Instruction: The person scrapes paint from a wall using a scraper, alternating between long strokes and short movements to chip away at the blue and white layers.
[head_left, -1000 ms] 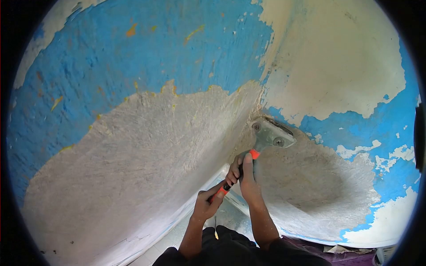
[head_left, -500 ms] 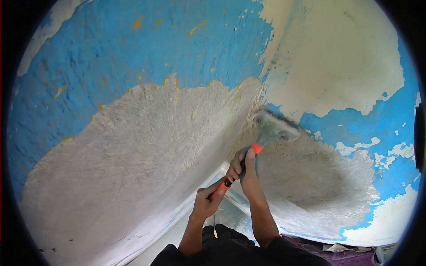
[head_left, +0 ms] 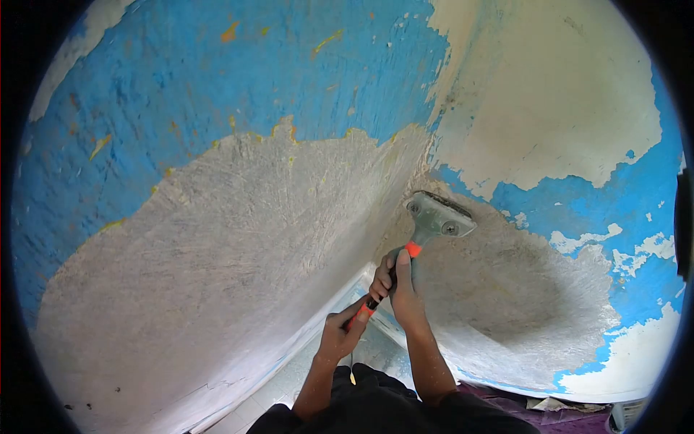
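Observation:
A long-handled scraper (head_left: 432,220) with a wide dusty head and two screws is held in both hands. Its head lies at the right wall (head_left: 499,282), just below the edge of the blue paint and close to the corner. My right hand (head_left: 400,283) wraps the upper black part of the handle, below an orange collar. Lower down, my left hand (head_left: 344,333) is closed round the orange end of the handle. Whether the blade touches the wall is hard to tell.
The left wall (head_left: 217,275) has a scraped grey area under blue paint (head_left: 238,79). Patches of cream surface (head_left: 549,94) and ragged blue paint edges show on the right wall. Pale floor (head_left: 289,387) lies below, with purple cloth (head_left: 578,419) at lower right.
The scraper head has moved down and slightly left, away from the blue paint edge, and appears sharper. Both hands keep their hold on the handle.

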Demonstrator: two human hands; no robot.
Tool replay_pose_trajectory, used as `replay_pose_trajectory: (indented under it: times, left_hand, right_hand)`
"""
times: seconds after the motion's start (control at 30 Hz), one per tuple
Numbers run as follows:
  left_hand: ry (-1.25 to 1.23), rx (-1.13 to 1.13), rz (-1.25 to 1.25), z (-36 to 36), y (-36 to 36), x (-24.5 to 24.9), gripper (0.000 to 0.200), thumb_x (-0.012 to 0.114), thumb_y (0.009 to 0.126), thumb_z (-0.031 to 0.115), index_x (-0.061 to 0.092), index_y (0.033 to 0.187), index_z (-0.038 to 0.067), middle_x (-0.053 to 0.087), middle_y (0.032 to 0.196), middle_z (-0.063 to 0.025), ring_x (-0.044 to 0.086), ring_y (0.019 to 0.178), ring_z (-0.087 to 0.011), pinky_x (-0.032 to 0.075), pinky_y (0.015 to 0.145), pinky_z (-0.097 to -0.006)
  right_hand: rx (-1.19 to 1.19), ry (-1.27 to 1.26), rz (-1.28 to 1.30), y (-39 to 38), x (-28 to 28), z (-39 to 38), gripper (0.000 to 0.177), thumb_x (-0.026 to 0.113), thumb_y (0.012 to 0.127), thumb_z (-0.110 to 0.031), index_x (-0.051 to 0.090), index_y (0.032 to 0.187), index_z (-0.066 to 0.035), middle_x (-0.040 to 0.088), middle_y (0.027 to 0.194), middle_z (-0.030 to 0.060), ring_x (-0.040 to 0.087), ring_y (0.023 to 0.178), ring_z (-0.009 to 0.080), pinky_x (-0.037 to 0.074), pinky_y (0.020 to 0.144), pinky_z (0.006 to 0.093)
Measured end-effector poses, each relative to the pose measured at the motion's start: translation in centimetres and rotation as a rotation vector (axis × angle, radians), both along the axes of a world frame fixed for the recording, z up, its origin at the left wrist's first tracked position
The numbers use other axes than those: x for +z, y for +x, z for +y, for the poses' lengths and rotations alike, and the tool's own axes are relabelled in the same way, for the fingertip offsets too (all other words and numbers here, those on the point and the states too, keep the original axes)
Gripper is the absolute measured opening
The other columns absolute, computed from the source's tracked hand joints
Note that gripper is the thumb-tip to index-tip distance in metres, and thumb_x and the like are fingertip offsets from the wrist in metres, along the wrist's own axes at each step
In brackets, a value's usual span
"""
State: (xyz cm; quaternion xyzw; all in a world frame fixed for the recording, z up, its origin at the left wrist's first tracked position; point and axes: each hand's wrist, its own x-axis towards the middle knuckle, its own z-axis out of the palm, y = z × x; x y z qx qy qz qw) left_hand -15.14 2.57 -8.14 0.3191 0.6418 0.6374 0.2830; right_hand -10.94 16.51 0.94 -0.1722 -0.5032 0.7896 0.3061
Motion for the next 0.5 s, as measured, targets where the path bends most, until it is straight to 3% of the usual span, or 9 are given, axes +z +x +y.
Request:
replay_pose_trajectory:
  times: [0.17, 0.37, 0.5]
  left_hand:
    - [-0.012, -0.017, 0.018, 0.4, -1.4, 1.4, 0.047, 0.054, 0.097, 0.032, 0.056, 0.130, -0.002, 0.048, 0.055, 0.0027, 0.044, 0.048, -0.0055, 0.036, 0.047, -0.0230]
    - [-0.051, 0.022, 0.076, -0.2, -1.0, 0.6, 0.036, 0.059, 0.094, 0.022, 0.062, 0.125, 0.002, 0.045, 0.058, -0.0020, 0.041, 0.055, -0.0071, 0.039, 0.052, -0.0245]
    - [-0.049, 0.015, 0.075, 0.1, -1.6, 1.7, 0.036, 0.059, 0.094, 0.022, 0.063, 0.123, 0.002, 0.045, 0.058, -0.0034, 0.041, 0.055, -0.0067, 0.039, 0.053, -0.0253]
  right_hand:
    - [-0.005, 0.014, -0.010, -0.6, 1.3, 0.1, 0.041, 0.040, 0.102, -0.045, 0.038, 0.087, -0.007, 0.039, 0.063, 0.0016, 0.043, 0.051, 0.0119, 0.039, 0.049, 0.0288]
    - [0.001, -0.044, 0.004, 0.0, -0.4, -0.3, 0.041, 0.040, 0.101, -0.049, 0.036, 0.088, -0.009, 0.034, 0.062, 0.0012, 0.036, 0.049, 0.0115, 0.037, 0.048, 0.0284]
    - [-0.009, -0.012, 0.012, -0.4, 2.1, -0.2, 0.041, 0.039, 0.101, -0.048, 0.036, 0.088, -0.009, 0.034, 0.062, 0.0015, 0.036, 0.049, 0.0118, 0.038, 0.048, 0.0291]
